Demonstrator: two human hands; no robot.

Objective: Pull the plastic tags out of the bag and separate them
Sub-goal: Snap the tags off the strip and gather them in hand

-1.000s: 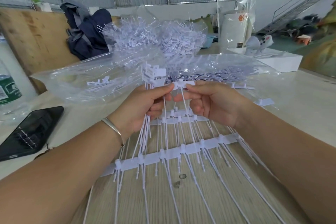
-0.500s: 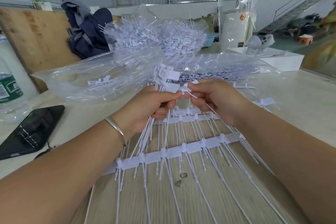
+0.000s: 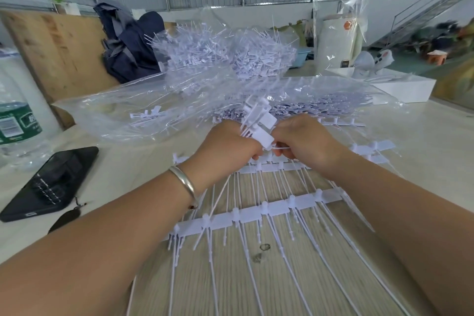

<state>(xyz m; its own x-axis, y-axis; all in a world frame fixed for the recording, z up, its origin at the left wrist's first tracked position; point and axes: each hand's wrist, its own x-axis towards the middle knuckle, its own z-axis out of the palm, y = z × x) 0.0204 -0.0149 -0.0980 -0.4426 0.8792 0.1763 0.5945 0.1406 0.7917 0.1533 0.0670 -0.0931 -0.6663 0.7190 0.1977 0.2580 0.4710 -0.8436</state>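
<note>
My left hand [image 3: 228,146] grips a bunch of separated white plastic tags [image 3: 259,120], their flat heads sticking up above my fist and their thin tails hanging below. My right hand [image 3: 302,143] pinches the tail of one tag right beside that bunch. Under both hands lie joined strips of tags [image 3: 256,213] with long tails fanned toward me. Behind them a clear plastic bag [image 3: 164,110] lies flat on the table with more tags inside.
A black phone [image 3: 51,182] lies at the left, with a water bottle [image 3: 18,120] beyond it. A heap of loose tags [image 3: 223,51] sits behind the bag. A white box [image 3: 400,87] stands at the right. A dark jacket [image 3: 128,46] leans at the back.
Both hands have drawn closer together and lower. The tag heads in my left hand have tilted up to the right, and my right hand has turned its single tag sideways against the bunch.
</note>
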